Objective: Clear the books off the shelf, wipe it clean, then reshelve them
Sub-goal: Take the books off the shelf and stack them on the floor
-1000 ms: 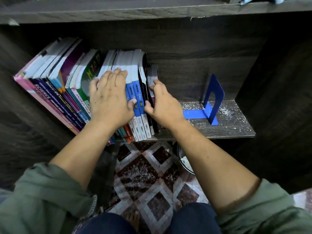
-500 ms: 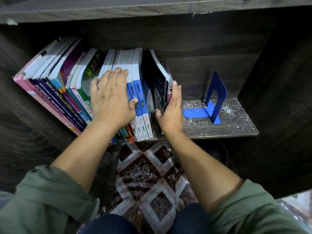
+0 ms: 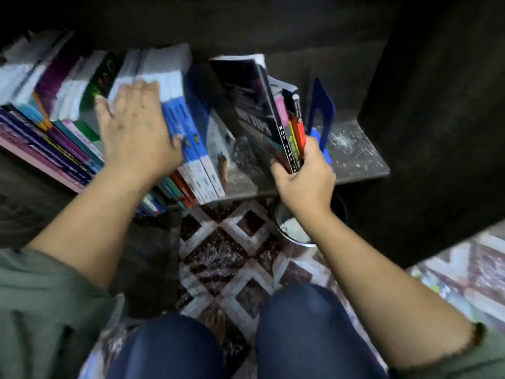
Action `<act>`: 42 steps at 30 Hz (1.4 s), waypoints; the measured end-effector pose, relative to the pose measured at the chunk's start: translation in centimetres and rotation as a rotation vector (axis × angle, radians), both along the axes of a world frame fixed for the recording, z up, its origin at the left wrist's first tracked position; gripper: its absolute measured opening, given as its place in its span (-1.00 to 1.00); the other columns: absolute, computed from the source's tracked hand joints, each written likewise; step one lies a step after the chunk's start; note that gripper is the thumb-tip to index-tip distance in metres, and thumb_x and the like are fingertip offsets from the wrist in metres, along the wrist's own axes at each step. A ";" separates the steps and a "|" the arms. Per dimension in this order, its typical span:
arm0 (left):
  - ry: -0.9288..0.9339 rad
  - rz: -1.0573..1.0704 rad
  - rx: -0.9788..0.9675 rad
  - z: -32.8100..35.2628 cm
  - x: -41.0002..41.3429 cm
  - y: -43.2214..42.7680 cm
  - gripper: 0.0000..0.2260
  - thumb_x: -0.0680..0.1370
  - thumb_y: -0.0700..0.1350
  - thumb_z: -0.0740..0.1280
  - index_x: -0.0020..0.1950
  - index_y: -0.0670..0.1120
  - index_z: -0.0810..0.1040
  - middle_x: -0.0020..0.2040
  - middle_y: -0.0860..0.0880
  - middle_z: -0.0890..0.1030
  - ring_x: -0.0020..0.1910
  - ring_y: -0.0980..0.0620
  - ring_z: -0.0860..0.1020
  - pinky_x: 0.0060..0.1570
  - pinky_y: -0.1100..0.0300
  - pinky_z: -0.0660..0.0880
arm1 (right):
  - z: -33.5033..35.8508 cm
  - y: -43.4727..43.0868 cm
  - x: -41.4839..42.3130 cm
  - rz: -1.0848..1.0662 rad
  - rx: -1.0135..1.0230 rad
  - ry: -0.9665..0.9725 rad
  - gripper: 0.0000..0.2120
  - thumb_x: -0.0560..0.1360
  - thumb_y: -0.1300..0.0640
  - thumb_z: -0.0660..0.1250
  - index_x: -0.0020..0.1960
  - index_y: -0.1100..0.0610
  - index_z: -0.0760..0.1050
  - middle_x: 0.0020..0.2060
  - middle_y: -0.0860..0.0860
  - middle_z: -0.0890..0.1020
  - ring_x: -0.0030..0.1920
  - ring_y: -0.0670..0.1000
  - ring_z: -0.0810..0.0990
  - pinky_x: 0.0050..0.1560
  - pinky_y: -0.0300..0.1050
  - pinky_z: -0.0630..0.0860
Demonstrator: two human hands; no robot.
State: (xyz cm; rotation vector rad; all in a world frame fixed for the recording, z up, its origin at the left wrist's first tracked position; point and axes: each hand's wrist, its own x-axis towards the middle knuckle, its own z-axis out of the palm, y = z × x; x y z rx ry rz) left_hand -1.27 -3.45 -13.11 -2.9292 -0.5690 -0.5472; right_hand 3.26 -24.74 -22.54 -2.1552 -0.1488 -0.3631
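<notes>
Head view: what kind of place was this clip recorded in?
Probably a home study corner, though that is a guess. A dark wooden shelf holds school-type books and a blue bookend. Below it lies a patterned floor covering with a bare foot on it.

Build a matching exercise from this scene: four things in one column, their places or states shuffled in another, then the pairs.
1. left hand
2. right hand
3. blue bookend
4. round container

A. stands on the dusty shelf
B. sits on the patterned floor
C. flat on the leaning row of books
D. grips the separated books

Pairs: 1-C, 2-D, 3-A, 4-B
</notes>
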 end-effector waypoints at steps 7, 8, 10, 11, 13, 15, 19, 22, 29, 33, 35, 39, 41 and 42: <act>0.019 -0.349 0.020 -2.5 -3.4 -14.0 -0.49 0.43 -0.07 0.35 0.32 -0.21 0.35 0.24 -0.31 0.40 0.27 -0.30 0.36 0.34 -0.25 0.18 | -3.1 -15.6 -9.3 -0.010 -0.286 0.074 -0.58 0.33 -0.02 0.44 0.17 -0.02 0.50 -0.04 -0.02 0.63 0.00 0.14 0.58 -0.10 0.02 0.52; 0.083 -0.406 0.033 -3.5 -3.8 -16.5 -0.53 0.42 -0.06 0.37 0.26 -0.22 0.39 0.19 -0.30 0.43 0.21 -0.30 0.40 0.31 -0.22 0.22 | -3.8 -17.6 -10.4 -0.032 -0.311 0.105 -0.59 0.33 -0.02 0.46 0.15 -0.02 0.49 -0.05 -0.02 0.63 0.00 0.14 0.59 -0.12 0.00 0.50; 0.238 -0.525 0.077 -5.6 -4.5 -21.2 -0.55 0.42 -0.01 0.38 0.19 -0.23 0.41 0.12 -0.27 0.45 0.14 -0.27 0.46 0.25 -0.17 0.29 | -5.0 -21.4 -12.4 -0.071 -0.361 0.173 -0.62 0.35 0.00 0.47 0.12 -0.01 0.49 -0.06 0.01 0.63 0.00 0.16 0.58 -0.13 -0.01 0.49; 0.312 -0.577 0.091 -6.5 -4.8 -23.4 -0.54 0.42 0.02 0.38 0.19 -0.23 0.40 0.12 -0.25 0.45 0.12 -0.26 0.46 0.22 -0.14 0.32 | -5.6 -23.1 -13.2 -0.090 -0.379 0.209 -0.63 0.35 0.00 0.47 0.12 0.00 0.48 -0.06 0.02 0.63 0.00 0.17 0.58 -0.13 0.00 0.48; 0.415 -0.651 0.113 -8.1 -4.7 -26.6 -0.52 0.46 0.07 0.35 0.22 -0.22 0.39 0.13 -0.22 0.44 0.12 -0.25 0.47 0.20 -0.10 0.35 | -6.9 -25.9 -14.4 -0.131 -0.415 0.270 -0.65 0.36 -0.01 0.47 0.08 0.01 0.46 -0.08 0.05 0.62 -0.04 0.20 0.57 -0.16 0.00 0.45; 0.504 -0.707 0.178 -9.5 -4.2 -29.5 -0.51 0.49 0.11 0.31 0.25 -0.21 0.38 0.16 -0.20 0.43 0.15 -0.21 0.46 0.20 -0.08 0.35 | -8.4 -28.5 -15.6 -0.187 -0.442 0.319 -0.66 0.37 -0.04 0.48 0.04 0.03 0.44 -0.11 0.06 0.62 -0.06 0.21 0.56 -0.21 -0.02 0.41; 0.657 -0.856 0.341 -11.8 -3.0 -34.6 -0.55 0.54 0.12 0.26 0.28 -0.17 0.43 0.19 -0.13 0.42 0.19 -0.15 0.44 0.20 -0.03 0.35 | -11.8 -32.8 -17.3 -0.271 -0.436 0.448 -0.65 0.39 0.03 0.45 0.12 0.05 0.46 -0.03 0.03 0.60 0.03 0.17 0.52 -0.19 -0.04 0.35; 0.671 -1.064 0.493 -13.3 -1.7 -37.7 -0.64 0.56 0.09 0.24 0.22 -0.13 0.50 0.15 -0.09 0.44 0.16 -0.12 0.45 0.12 -0.01 0.37 | -14.8 -35.4 -17.9 -0.358 -0.447 0.468 -0.59 0.36 0.08 0.47 0.18 0.06 0.49 -0.02 0.06 0.61 0.02 0.19 0.53 -0.16 -0.03 0.38; 0.451 -1.526 0.869 -17.7 4.2 -41.7 -0.74 0.47 -0.20 0.06 -0.11 -0.07 0.54 -0.15 -0.04 0.56 -0.14 -0.08 0.54 -0.11 0.08 0.42 | -21.1 -39.5 -16.3 -0.561 -0.565 0.412 -0.46 0.31 0.20 0.49 0.27 0.05 0.49 0.06 0.09 0.62 0.01 0.23 0.52 -0.03 0.07 0.41; 0.519 -1.382 1.130 -21.9 5.5 -42.6 -0.82 0.59 -0.19 0.14 0.10 -0.05 0.49 0.04 0.00 0.56 0.03 -0.04 0.51 0.13 0.08 0.33 | -24.3 -40.7 -13.2 -0.631 -0.705 0.318 -0.45 0.25 0.21 0.52 0.22 0.05 0.50 0.04 0.06 0.63 -0.04 0.19 0.53 -0.08 0.01 0.36; 0.549 -1.292 1.169 -23.4 5.7 -43.1 -0.83 0.60 -0.19 0.15 0.11 -0.06 0.50 0.05 -0.01 0.58 0.04 -0.04 0.51 0.20 0.03 0.31 | -26.2 -41.1 -11.3 -0.623 -0.721 0.322 -0.42 0.24 0.22 0.53 0.23 0.04 0.49 0.08 0.04 0.62 -0.03 0.18 0.52 -0.09 0.01 0.34; 0.584 -1.272 1.129 -27.2 6.1 -43.5 -0.80 0.58 -0.24 0.14 0.10 -0.09 0.51 -0.02 0.01 0.55 -0.03 -0.04 0.45 0.15 0.09 0.30 | -30.0 -41.8 -7.8 -0.661 -0.763 0.248 -0.49 0.27 0.29 0.43 0.19 0.03 0.51 0.11 0.00 0.62 -0.07 0.18 0.53 -0.10 0.00 0.31; 0.587 -1.284 1.106 -28.8 6.1 -43.5 -0.77 0.57 -0.27 0.09 0.09 -0.10 0.50 -0.03 -0.01 0.54 -0.04 -0.03 0.44 0.12 0.11 0.31 | -31.8 -42.2 -6.6 -0.684 -0.823 0.200 -0.55 0.33 0.28 0.41 0.18 -0.01 0.51 0.12 -0.05 0.61 -0.08 0.15 0.53 -0.08 -0.04 0.22; 0.584 -1.296 1.078 -29.6 6.1 -43.5 -0.74 0.56 -0.29 0.06 0.08 -0.10 0.50 -0.02 -0.01 0.54 -0.02 -0.04 0.46 0.10 0.12 0.32 | -32.7 -42.5 -6.1 -0.699 -0.858 0.173 -0.59 0.36 0.26 0.40 0.16 -0.03 0.51 0.13 -0.07 0.61 -0.09 0.13 0.53 -0.08 -0.06 0.17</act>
